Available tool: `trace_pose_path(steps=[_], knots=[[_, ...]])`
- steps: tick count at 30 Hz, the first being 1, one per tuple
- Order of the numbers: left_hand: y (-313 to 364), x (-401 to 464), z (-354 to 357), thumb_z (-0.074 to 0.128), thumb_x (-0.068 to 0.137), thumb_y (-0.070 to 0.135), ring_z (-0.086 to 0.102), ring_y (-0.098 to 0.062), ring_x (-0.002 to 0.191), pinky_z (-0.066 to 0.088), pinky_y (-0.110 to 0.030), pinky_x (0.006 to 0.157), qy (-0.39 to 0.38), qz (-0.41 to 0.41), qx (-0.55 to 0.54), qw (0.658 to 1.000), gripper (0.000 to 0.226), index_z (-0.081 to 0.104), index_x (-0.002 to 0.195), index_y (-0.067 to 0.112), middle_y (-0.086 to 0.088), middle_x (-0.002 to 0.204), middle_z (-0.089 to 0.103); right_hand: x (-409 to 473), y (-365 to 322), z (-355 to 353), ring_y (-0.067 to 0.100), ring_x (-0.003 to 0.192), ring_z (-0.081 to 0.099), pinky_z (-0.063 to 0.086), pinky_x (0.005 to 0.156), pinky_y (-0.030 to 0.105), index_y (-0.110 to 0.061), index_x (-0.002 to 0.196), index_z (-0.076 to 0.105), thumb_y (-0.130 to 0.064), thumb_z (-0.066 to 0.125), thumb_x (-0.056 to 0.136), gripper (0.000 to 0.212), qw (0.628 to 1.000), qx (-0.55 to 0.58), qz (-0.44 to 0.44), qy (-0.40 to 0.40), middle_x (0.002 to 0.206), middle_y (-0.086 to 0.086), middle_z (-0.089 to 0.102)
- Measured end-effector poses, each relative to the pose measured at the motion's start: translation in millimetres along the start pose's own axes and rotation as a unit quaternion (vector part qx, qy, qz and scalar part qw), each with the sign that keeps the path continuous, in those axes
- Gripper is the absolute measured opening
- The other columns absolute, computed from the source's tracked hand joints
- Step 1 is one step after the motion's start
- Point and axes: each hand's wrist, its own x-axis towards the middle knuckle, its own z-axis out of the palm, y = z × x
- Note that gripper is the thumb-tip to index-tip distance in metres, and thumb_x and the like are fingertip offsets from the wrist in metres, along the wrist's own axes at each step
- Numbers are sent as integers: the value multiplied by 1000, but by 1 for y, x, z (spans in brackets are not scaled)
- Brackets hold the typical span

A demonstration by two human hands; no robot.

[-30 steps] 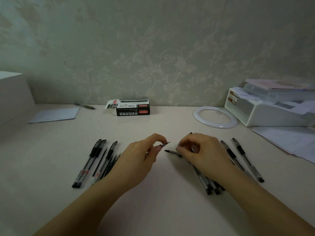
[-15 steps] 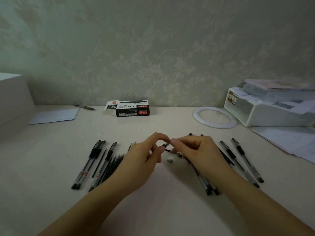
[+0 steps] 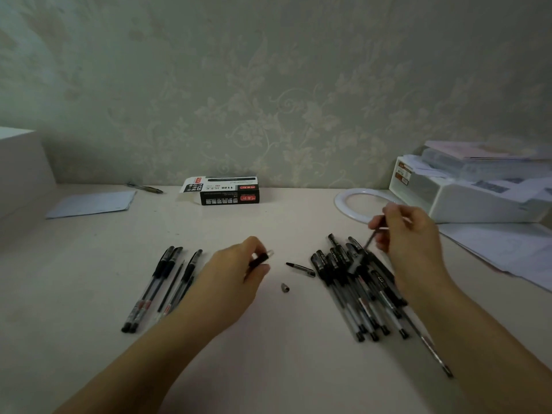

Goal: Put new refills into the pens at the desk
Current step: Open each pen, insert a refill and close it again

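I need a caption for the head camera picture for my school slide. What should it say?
Left hand holds an opened pen barrel while the right hand lifts a thin refill over a pile of pens.

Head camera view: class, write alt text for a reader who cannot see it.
A person's left hand holds a pen barrel while the right hand lifts a thin refill over a pile of pens on a desk.

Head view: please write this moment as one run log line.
left hand: holds pen barrel | right hand: holds thin refill above pen pile | desk: small tip cone loose
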Motion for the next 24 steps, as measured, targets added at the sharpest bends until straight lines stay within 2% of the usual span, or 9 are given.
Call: trace_pose_path(steps=[2, 4, 6, 8, 10, 14, 18, 21, 24], knots=[[-6, 0, -6, 58, 93, 35, 46, 3, 65, 32, -10, 57, 15, -41, 50, 998, 10, 51, 98, 29, 15, 85, 52, 11, 1, -12, 4, 59, 57, 47, 65, 27, -18, 96, 63, -27, 56, 99, 12, 988, -141, -65, -7, 69, -6, 70], [-12, 0, -11, 60, 91, 36, 49, -5, 72, 34, -17, 61, 15, -74, 91, 993, 14, 54, 97, 25, 9, 90, 58, 16, 4, -19, 7, 66, 62, 47, 65, 26, -19, 87, 67, -27, 65, 93, 11, 950, -288, -119, -31, 69, -7, 68], [-17, -1, -18, 61, 89, 40, 50, -10, 75, 35, -21, 62, 11, -105, 138, 985, 21, 54, 97, 23, 6, 90, 59, 18, 12, -24, 10, 67, 62, 47, 63, 25, -16, 79, 69, -25, 71, 89, 14, 913, -379, -145, -33, 68, -6, 66], [-23, -2, -22, 64, 86, 42, 49, -11, 76, 36, -23, 63, 4, -139, 152, 978, 26, 54, 98, 21, 6, 86, 55, 19, 20, -26, 16, 69, 63, 49, 67, 28, -14, 76, 70, -26, 74, 86, 16, 891, -433, -133, -35, 70, -1, 66], [-27, -2, -24, 65, 85, 41, 50, -12, 76, 38, -25, 64, -5, -162, 157, 974, 26, 55, 95, 19, 6, 84, 54, 21, 26, -26, 19, 72, 64, 49, 69, 29, -14, 76, 71, -29, 74, 86, 18, 876, -469, -104, -46, 74, 3, 68], [-28, -1, -21, 60, 87, 36, 51, -13, 73, 42, -26, 62, -24, -163, 176, 970, 20, 54, 87, 17, 5, 78, 55, 20, 32, -23, 19, 70, 61, 39, 61, 26, -13, 79, 73, -31, 74, 86, 19, 857, -504, -89, -64, 75, 4, 68], [-28, -2, -19, 60, 87, 32, 50, -13, 73, 41, -26, 61, 3, -147, 162, 976, 17, 54, 92, 16, 5, 79, 55, 19, 32, -22, 20, 72, 62, 44, 65, 27, -14, 82, 73, -30, 73, 87, 17, 852, -512, -92, -63, 77, 3, 67], [-21, -1, -16, 58, 89, 40, 51, -12, 71, 40, -26, 61, 30, -111, 131, 985, 21, 54, 92, 20, 6, 80, 55, 17, 30, -20, 19, 72, 63, 48, 67, 28, -14, 85, 73, -31, 71, 88, 17, 855, -504, -108, -59, 78, 3, 68], [-12, -2, -9, 58, 86, 52, 50, -4, 68, 39, -22, 58, 4, -83, 114, 990, 27, 54, 82, 26, 10, 77, 54, 13, 27, -17, 14, 68, 61, 47, 63, 27, -14, 85, 73, -30, 69, 89, 17, 860, -487, -143, -57, 78, 1, 67]])
